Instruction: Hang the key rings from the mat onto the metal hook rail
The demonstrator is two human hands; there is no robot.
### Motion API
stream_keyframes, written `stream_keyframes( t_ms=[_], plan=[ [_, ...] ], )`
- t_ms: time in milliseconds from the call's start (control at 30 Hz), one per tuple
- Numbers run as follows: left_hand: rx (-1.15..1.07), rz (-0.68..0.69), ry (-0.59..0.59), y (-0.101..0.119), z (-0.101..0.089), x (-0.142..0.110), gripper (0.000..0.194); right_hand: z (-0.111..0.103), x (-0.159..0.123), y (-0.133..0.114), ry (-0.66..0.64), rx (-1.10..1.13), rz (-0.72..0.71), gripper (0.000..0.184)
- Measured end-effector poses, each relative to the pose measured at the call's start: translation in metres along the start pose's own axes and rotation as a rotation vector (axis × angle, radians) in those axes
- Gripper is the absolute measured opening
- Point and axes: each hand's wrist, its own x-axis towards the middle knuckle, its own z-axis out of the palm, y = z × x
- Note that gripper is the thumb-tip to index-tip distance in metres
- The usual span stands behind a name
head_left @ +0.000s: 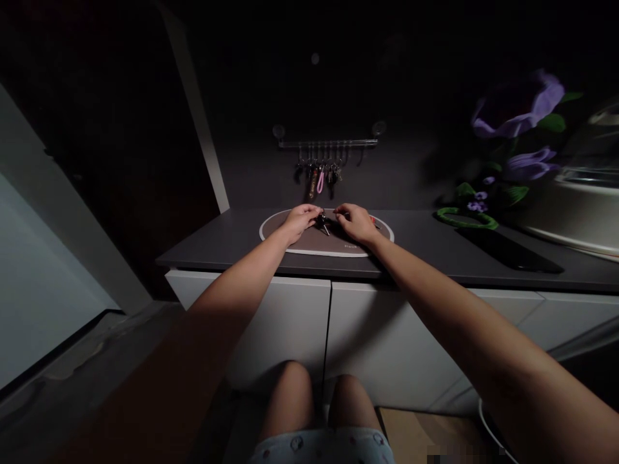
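Note:
My left hand point(302, 221) is over an oval brown mat point(314, 243) with a white rim. Its thumb and fingers are closed on a small bunch of keys point(325, 225), one metal key hanging down. To the right, my right hand point(356, 222) has curled fingers close to the dark end of the bunch. Whatever its fingertips hold is hidden. A small orange-red thing point(373, 220) shows just beyond the right hand on the mat.
Above the mat, a clear hook rail point(329, 144) carries several key rings, one with a pink strap point(320, 182). On the grey counter point(416, 238) to the right are purple flowers point(529, 164), a dark flat slab point(512, 250) and a pale domed appliance point(575, 212). White cabinet doors point(280, 322) are below.

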Motion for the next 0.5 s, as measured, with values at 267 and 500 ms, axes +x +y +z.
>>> stream_keyframes(
  t_ms=[267,500],
  plan=[
    [-0.255,-0.035,-0.064,0.0054,0.0016,-0.0031,0.005,-0.0006,-0.0018,-0.0042,0.012,0.019,-0.080,0.021],
    [-0.305,-0.033,-0.069,0.0090,0.0021,-0.0043,0.004,-0.0009,-0.0020,-0.0082,0.056,0.030,-0.197,0.020]
  ],
)
